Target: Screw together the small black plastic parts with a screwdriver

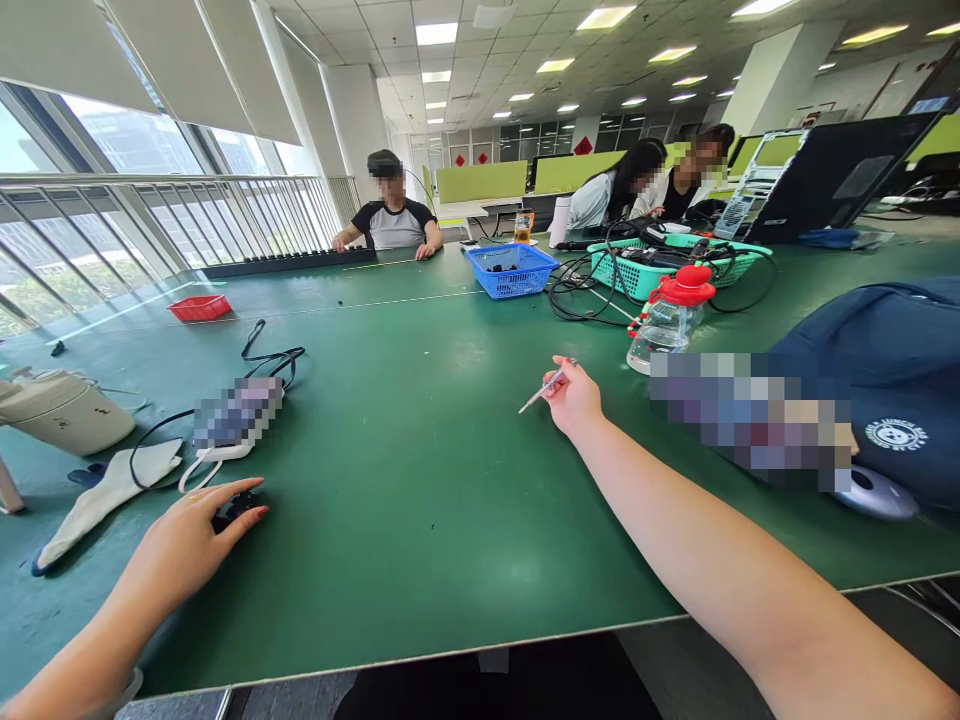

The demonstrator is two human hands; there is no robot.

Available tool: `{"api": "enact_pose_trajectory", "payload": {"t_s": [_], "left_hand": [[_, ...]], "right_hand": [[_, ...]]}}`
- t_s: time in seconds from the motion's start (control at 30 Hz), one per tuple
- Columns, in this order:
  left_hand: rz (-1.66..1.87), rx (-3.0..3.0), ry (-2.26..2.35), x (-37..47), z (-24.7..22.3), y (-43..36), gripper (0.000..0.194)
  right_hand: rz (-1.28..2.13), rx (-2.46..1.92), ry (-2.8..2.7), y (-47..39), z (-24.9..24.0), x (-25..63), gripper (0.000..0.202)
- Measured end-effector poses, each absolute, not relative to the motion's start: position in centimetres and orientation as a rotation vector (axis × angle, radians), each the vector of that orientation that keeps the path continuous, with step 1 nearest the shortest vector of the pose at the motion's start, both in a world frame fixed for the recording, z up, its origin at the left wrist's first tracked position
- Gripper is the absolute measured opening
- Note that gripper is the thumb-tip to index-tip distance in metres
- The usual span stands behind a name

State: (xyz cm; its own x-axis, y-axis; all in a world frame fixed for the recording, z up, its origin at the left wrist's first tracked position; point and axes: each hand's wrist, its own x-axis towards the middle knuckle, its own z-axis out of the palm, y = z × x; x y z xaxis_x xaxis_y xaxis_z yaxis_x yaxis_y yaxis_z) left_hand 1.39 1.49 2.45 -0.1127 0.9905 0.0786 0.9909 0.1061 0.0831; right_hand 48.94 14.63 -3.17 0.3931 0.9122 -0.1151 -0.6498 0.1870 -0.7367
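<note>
On the left of the green table (420, 430), my left hand (196, 528) is curled around small black objects (238, 508) lying on the surface; their exact kind cannot be made out. My right hand (574, 398) pinches a thin screwdriver-like tool (541, 391), its tip pointing down and to the left, near the middle of the table. A clear bottle with a red lid (666, 325) stands beyond my right hand. Past my left hand lies a blurred device (238, 415) with a white cable and a black cord.
White glove (112, 495) and beige pot (71, 410) at left; red tray (201, 308), blue basket (511, 272) and green basket (630, 272) with cables farther back. Dark blue bag (892, 370) at right. Several people sit across the table.
</note>
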Motion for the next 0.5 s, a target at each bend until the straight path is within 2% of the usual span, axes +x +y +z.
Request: {"api": "enact_pose_trajectory", "payload": {"t_s": [0.17,0.4,0.5], "left_hand": [[-0.165,-2.121,-2.306,1.9,2.6,2.0,0.035],[-0.608,-1.796,-2.445,0.7,4.4,0.8,0.035],[-0.578,-1.709,-2.451,-1.3,3.9,0.6,0.036]], "right_hand": [[1.135,-0.808,-0.405,14.6,-3.2,49.0,0.018],[1.136,-0.817,-0.417,14.5,-3.0,48.9,0.01],[1.134,-0.823,-0.426,14.5,-3.0,48.8,0.009]]}}
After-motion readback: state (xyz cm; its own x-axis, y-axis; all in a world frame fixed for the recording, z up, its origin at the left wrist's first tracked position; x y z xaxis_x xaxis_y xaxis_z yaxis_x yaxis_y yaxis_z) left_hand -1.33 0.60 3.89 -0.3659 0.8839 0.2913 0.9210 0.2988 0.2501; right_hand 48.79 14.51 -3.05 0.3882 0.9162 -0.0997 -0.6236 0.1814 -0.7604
